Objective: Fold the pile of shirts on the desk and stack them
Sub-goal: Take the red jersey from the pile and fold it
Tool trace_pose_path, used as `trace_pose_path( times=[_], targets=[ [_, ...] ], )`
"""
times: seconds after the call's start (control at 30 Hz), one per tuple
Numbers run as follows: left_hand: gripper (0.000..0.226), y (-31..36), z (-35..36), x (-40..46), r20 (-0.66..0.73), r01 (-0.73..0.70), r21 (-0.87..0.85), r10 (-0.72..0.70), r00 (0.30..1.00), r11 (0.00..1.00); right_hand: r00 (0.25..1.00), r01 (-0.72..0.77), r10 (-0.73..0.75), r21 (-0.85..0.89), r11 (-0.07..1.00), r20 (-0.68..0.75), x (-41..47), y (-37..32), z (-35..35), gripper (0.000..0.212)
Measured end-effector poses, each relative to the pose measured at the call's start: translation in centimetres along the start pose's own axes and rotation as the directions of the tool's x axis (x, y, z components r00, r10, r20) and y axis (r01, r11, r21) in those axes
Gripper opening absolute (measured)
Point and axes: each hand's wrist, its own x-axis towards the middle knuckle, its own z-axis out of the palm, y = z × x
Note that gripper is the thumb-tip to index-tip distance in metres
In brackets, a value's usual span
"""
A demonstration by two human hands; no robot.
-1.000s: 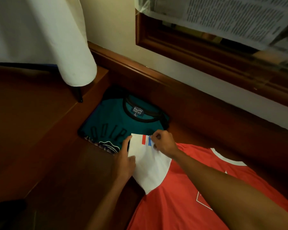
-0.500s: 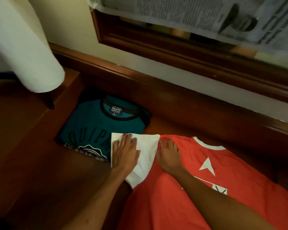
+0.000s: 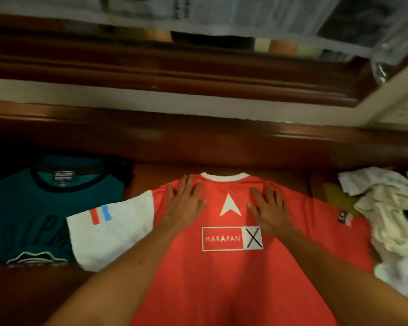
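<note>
Both hands left the white sleeve (image 3: 113, 234); left hand (image 3: 186, 204) and right hand (image 3: 267, 208) now flat on red shirt (image 3: 222, 278) chest, flanking the star. Sleeve spread out leftward of left hand.

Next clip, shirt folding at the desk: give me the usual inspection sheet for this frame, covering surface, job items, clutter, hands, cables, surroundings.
Surface: dark wooden desk, bare wood showing at the near left.
Job's things: red shirt spread flat, front up, its white sleeve overlapping the folded teal shirt on the left; rumpled white clothes heaped on the right.
Clutter: nothing seen.
Hands: left hand and right hand lie flat, fingers spread, on the red shirt's chest either side of the white arrow.
Cables: nothing seen.
Surroundings: wooden window frame behind the desk, newspaper covering the pane.
</note>
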Motion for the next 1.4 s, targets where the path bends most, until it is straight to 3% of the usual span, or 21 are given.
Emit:
trace_pose_path(
  times=[0.13, 0.23, 0.37, 0.6, 0.8, 1.07, 1.2, 1.4],
  targets=[
    [0.069, 0.2, -0.3, 1.0, 0.061, -0.01, 0.067, 0.006, 0.998, 0.998, 0.999, 0.037, -0.038, 0.054, 0.998, 0.022, 0.7, 0.4, -0.5, 0.058],
    [0.07, 0.4, -0.5, -1.6, 0.017, -0.004, 0.052, 0.004, 1.0, 0.999, 0.992, 0.091, -0.086, 0.051, 0.995, -0.089, -1.8, 0.9, -0.3, 0.056],
    [0.074, 0.6, 0.8, -10.7, -0.032, 0.116, -0.041, -0.118, 0.993, 0.992, 0.984, 0.127, -0.11, 0.116, 0.985, -0.143, -10.2, 3.5, 3.1, 0.065],
    [0.069, 1.3, 8.5, -29.2, -0.064, 0.147, -0.046, -0.15, 0.987, 0.988, 0.973, 0.053, -0.023, 0.124, 0.991, -0.229, -27.7, 9.1, 13.3, 0.052],
    [0.068, 1.4, 12.7, -38.5, 0.057, 0.175, 0.012, -0.175, 0.983, 0.985, 0.979, -0.067, 0.074, 0.043, 0.997, -0.192, -35.1, 13.0, 17.0, 0.047],
    [0.076, 0.6, 12.2, -39.5, 0.119, 0.192, 0.006, -0.191, 0.974, 0.981, 0.954, -0.183, 0.226, 0.213, 0.96, -0.195, -35.7, 15.6, 15.8, 0.047],
    [0.064, 1.3, 10.1, -38.3, 0.203, 0.228, -0.05, -0.214, 0.956, 0.972, 0.939, -0.198, 0.267, 0.293, 0.935, -0.219, -35.6, 13.8, 14.8, 0.047],
    [0.038, 0.5, 6.8, -35.9, 0.062, 0.06, -0.058, -0.057, 0.996, 0.996, 0.947, -0.043, 0.186, 0.475, 0.879, -0.26, -38.2, 5.5, 15.7, 0.045]
  ],
)
